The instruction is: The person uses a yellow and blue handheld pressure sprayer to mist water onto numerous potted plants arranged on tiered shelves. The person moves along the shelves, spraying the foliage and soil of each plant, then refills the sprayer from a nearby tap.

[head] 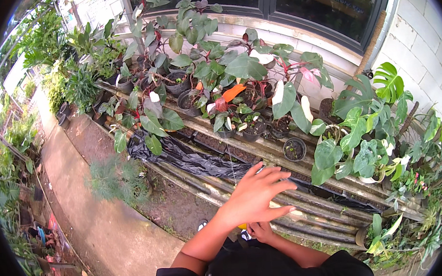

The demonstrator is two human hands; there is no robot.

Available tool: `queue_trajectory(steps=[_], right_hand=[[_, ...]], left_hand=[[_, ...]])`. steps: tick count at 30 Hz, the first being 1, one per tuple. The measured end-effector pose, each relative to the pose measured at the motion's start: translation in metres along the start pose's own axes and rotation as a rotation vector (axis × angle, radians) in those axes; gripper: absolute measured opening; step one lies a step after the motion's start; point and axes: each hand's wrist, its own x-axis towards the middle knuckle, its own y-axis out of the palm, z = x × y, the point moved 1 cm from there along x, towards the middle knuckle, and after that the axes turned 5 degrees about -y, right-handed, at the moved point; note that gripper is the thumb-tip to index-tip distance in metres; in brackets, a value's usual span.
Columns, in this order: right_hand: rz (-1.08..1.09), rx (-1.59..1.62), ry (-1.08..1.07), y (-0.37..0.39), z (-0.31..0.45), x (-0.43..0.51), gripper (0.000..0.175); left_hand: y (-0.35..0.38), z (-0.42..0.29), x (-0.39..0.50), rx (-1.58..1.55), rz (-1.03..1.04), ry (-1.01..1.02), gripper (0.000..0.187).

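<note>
My left hand is stretched over the corrugated bench, fingers spread, with nothing in it. Lower down and close to my body, my right hand has its fingers curled beside a small yellow thing, mostly hidden by my left arm; whether it grips this cannot be told. Beyond my left hand lies crumpled black plastic sheeting along a row of dark soil trays. A small black pot of seedlings stands on the bench ledge, near several potted philodendrons with pink and white leaves.
A paved path curves along the left, beside a feathery green plant. Dark-framed windows and a white block wall stand behind the bench. Variegated potted plants crowd its right end, with another pot at the near corner.
</note>
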Motion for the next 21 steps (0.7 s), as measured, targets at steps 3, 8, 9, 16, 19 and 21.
queue_trajectory(steps=[3, 8, 9, 16, 19, 21], right_hand=[[-0.12, 0.023, 0.125, 0.004, 0.011, 0.002, 0.038], [-0.065, -0.068, 0.194, -0.007, -0.002, -0.011, 0.044], [-0.047, -0.09, 0.204, -0.009, -0.006, -0.014, 0.046], [-0.085, -0.134, 0.22, -0.006, 0.008, 0.003, 0.05], [-0.135, -0.024, 0.243, -0.004, -0.001, 0.008, 0.05], [-0.119, -0.006, 0.238, -0.001, 0.004, 0.012, 0.049]], left_hand=[[-0.02, -0.01, 0.011, 0.015, -0.072, 0.029, 0.051], [-0.034, -0.013, 0.02, -0.006, -0.159, 0.102, 0.05], [-0.03, -0.008, 0.025, -0.062, -0.127, 0.064, 0.049], [0.056, 0.054, 0.039, -0.122, 0.069, -0.308, 0.051], [0.067, 0.059, 0.044, -0.032, 0.008, -0.289, 0.056], [0.076, 0.065, 0.039, 0.039, -0.03, -0.288, 0.059]])
